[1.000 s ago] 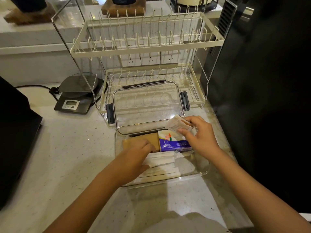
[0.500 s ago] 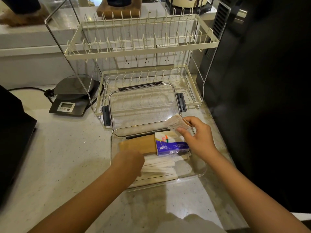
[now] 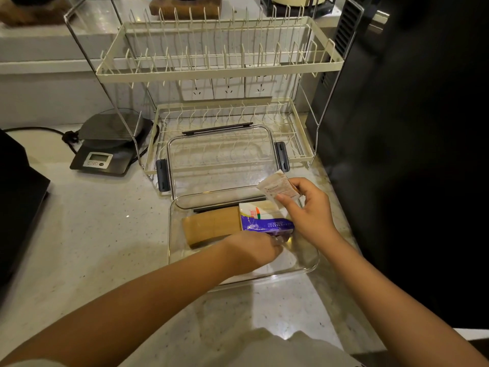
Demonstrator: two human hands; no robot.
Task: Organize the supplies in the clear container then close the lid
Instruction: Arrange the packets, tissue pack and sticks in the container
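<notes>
One clear container [image 3: 174,234] sits on the counter, its one lid [image 3: 222,160] propped open at 12 o'clock. Inside are one brown pack [image 3: 211,226] and one purple-and-white packet [image 3: 264,221]. One small sachet [image 3: 277,188] is at 1 o'clock. One two-tier dish rack [image 3: 217,70] and one digital scale [image 3: 105,152] stand behind.

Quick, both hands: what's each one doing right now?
Left hand: down inside the clear container, fingers hidden; grip cannot be told.
Right hand: closed on a small paper packet.
</notes>
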